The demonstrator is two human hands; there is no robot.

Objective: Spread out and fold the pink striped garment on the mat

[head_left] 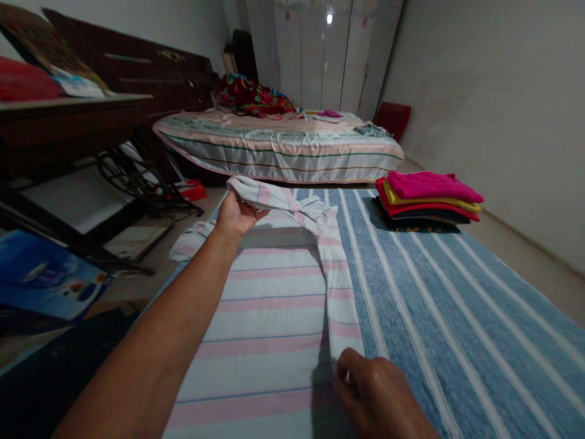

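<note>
A white garment with pink and blue stripes, which looks like a shirt, lies spread on the blue striped bedspread. My left hand reaches to its far end, closed on a raised, bunched edge of the cloth. Near the front, my right hand pinches the garment's right edge, where a narrow strip is turned up along the side. The fingertips of my left hand are partly covered by the cloth.
To the right stands a stack of folded clothes, pink on top. Beyond is another bed with a crumpled red floral cloth. At the left are a sewing machine table and a blue bag.
</note>
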